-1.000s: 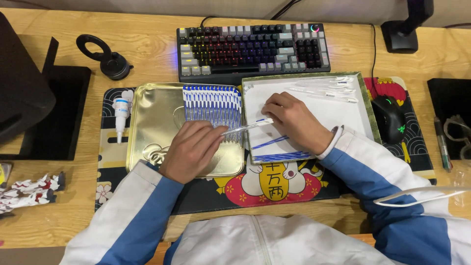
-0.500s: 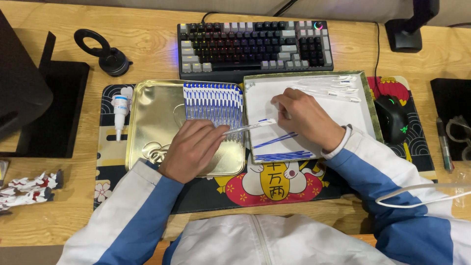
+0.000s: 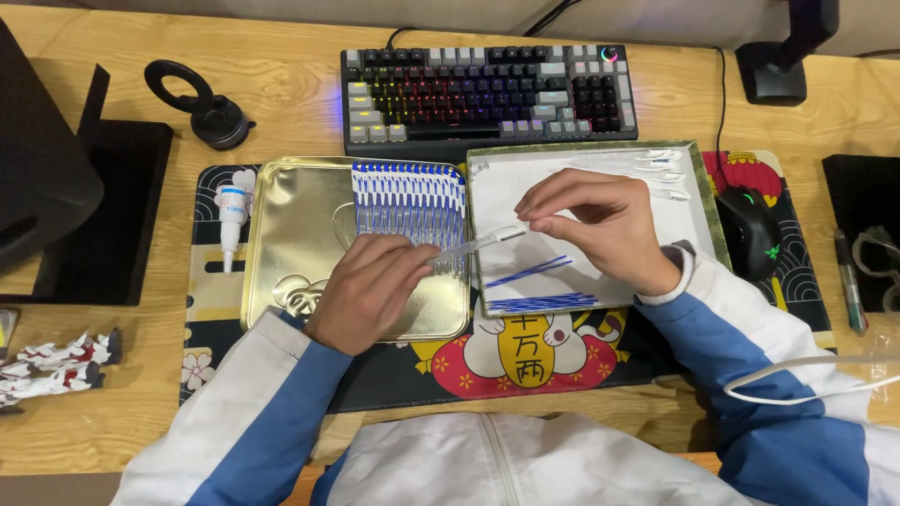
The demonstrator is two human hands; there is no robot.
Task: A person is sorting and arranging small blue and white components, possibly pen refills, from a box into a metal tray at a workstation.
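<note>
— Lifting now: right hand (image 3: 600,225) is rising off the white tray (image 3: 698,187), pinching one end of a clear tube (image 3: 473,245).

— Left hand (image 3: 366,290) is pinching the other end (over the gold tray (image 3: 281,234)).

Our left hand (image 3: 367,289) curls in a pinching grip; our right hand (image 3: 600,220) pinches just beside it, fingertips meeting.

Right hand (image 3: 600,225) lifted off the blue strips (image 3: 539,286) (fingertips now pinching the clear tube (image 3: 478,244))

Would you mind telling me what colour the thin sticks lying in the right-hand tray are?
Blue; the thin sticks lie on the tray's white lining, seen in the head view.
</note>
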